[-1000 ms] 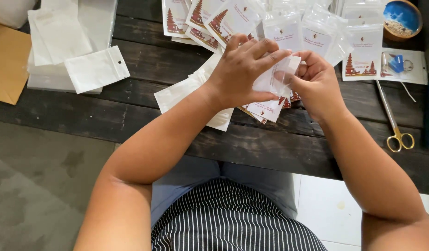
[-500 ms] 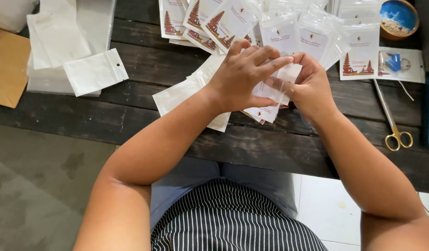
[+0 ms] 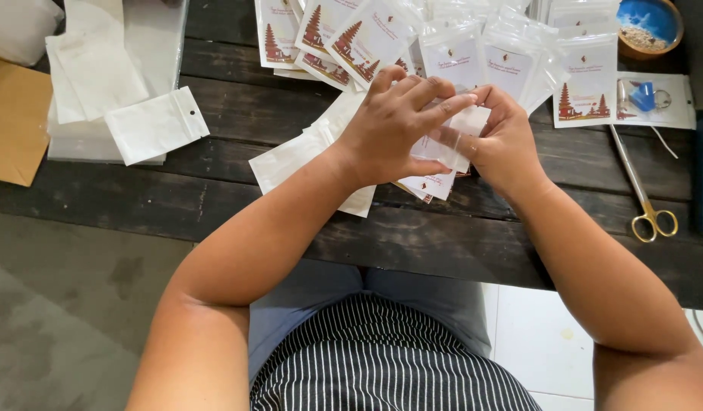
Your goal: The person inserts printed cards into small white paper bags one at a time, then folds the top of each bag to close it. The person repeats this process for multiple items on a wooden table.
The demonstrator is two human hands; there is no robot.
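Both hands meet at the centre of the view over a dark plank desk. The left hand lies across a small clear plastic pouch, fingers pressed together and stretched toward 3 o'clock, thumb under the pouch edge. The right hand meets it from 3 o'clock, fingers curled and pinching the pouch's upper edge. The pouch sits between the two hands, just above the desk, and is partly hidden by them.

Directly below the hands, toward 6 o'clock, a short stack of white cards with red print shows its lower corners. At 9 o'clock of the hands, plain white pouches fan out on the desk. At 12 o'clock lies a row of filled pouches, each holding a white card with a red tiered-tower picture. At 10 o'clock, well apart, a single white pouch with a hang hole rests on a clear sleeve of blanks. A brown cardboard sheet sits at the far 9 o'clock edge. At 3 o'clock, gold-handled scissors lie on the desk; at 2 o'clock stands a round blue-lined bowl.
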